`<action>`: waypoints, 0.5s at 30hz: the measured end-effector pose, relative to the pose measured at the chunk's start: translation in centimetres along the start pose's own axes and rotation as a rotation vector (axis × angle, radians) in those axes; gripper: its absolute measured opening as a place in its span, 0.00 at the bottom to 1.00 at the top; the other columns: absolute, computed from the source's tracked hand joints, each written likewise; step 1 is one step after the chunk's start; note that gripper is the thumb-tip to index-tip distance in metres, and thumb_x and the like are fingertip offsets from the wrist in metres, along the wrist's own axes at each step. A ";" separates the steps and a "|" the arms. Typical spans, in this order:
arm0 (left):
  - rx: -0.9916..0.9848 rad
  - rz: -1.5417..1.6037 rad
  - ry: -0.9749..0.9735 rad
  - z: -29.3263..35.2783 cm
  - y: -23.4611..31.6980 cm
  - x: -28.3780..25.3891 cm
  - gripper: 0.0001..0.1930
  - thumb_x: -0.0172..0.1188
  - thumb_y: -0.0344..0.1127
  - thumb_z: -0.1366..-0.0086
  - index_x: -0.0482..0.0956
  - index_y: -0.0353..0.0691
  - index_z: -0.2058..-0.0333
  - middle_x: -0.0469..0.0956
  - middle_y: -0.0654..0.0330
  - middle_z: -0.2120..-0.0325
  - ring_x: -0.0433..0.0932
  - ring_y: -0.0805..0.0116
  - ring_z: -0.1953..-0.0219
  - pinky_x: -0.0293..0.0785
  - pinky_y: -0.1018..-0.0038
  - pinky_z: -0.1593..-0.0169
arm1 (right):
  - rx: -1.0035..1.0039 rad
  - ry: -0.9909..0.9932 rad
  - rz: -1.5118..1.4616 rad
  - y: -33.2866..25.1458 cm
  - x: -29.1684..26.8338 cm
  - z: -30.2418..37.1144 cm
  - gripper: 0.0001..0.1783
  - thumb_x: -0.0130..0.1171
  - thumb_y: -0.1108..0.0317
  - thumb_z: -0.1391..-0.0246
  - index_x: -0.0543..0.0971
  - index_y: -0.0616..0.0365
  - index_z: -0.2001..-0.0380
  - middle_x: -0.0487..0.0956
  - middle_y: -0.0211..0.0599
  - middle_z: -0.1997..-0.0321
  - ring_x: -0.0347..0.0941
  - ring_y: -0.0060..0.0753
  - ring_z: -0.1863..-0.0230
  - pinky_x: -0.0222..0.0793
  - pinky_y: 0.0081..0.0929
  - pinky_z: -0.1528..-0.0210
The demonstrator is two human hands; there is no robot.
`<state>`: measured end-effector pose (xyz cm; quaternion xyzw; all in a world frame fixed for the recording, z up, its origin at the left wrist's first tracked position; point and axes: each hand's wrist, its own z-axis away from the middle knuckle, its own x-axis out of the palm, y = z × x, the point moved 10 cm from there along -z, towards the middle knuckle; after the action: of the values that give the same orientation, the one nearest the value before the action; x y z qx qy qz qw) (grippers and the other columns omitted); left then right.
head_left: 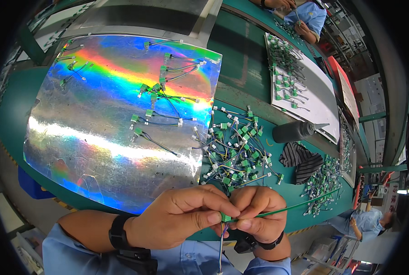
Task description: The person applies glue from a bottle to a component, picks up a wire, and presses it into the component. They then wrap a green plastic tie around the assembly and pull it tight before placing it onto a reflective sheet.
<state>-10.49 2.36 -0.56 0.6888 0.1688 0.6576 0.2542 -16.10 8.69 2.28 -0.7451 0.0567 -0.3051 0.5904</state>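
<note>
Close to my body, my left hand point(174, 217) pinches a small green wired component point(225, 217) between thumb and forefinger. Its thin coloured wires point(221, 250) hang down below my fingers toward a small pale end. Right beside it, my right hand point(261, 213) is closed on a narrow green strip point(300, 206), which trails off to the right. The strip's near end meets the component, though my fingertips hide the exact contact. Just beyond my hands lies a heap of similar green wired components point(241, 153).
At left, a shiny rainbow-reflecting sheet point(94, 114) carries several components. A dark bottle with a nozzle point(289, 132) and a striped cloth point(305, 161) lie right of the heap. Farther right are another pile point(323, 185) and a white board point(326, 103). A co-worker's blue sleeve point(310, 17) shows beyond.
</note>
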 end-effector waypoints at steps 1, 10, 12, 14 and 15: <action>0.003 0.002 -0.007 0.0 0.0 0.0 0.10 0.48 0.25 0.38 0.72 0.28 0.59 0.67 0.52 0.62 0.73 0.62 0.61 0.73 0.67 0.56 | -0.010 -0.005 0.000 -0.1 0.0 0.0 0.06 0.57 0.80 0.54 0.70 0.63 0.72 0.73 0.43 0.70 0.69 0.29 0.70 0.65 0.24 0.68; 0.029 0.024 -0.024 -0.1 0.4 0.3 0.10 0.49 0.26 0.38 0.72 0.29 0.59 0.68 0.51 0.61 0.73 0.61 0.61 0.73 0.66 0.57 | -0.078 -0.026 -0.072 -0.4 0.3 -0.1 0.08 0.56 0.81 0.53 0.69 0.62 0.70 0.73 0.43 0.70 0.69 0.30 0.70 0.65 0.25 0.68; 0.033 0.027 -0.022 -0.1 0.4 0.2 0.10 0.49 0.26 0.38 0.72 0.29 0.59 0.68 0.51 0.61 0.73 0.61 0.61 0.73 0.66 0.57 | -0.082 -0.017 -0.042 -0.5 0.3 0.0 0.08 0.55 0.82 0.53 0.69 0.62 0.69 0.72 0.43 0.70 0.69 0.30 0.70 0.66 0.25 0.68; 0.041 0.031 -0.018 -0.1 0.5 0.2 0.10 0.49 0.25 0.38 0.73 0.29 0.59 0.68 0.51 0.61 0.73 0.61 0.62 0.73 0.67 0.57 | -0.086 -0.013 -0.025 -0.6 0.4 0.0 0.08 0.55 0.82 0.53 0.69 0.62 0.69 0.72 0.43 0.70 0.69 0.30 0.70 0.66 0.25 0.68; 0.042 0.031 -0.017 -0.1 0.4 0.1 0.10 0.49 0.25 0.38 0.73 0.29 0.59 0.68 0.51 0.61 0.73 0.61 0.62 0.73 0.67 0.57 | -0.090 -0.008 -0.007 -0.6 0.4 0.0 0.07 0.54 0.82 0.53 0.69 0.62 0.69 0.72 0.43 0.70 0.69 0.30 0.70 0.66 0.25 0.68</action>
<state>-10.58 2.08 -0.19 0.7021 0.1696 0.6519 0.2310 -15.95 8.67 3.02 -0.7723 0.0653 -0.3012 0.5555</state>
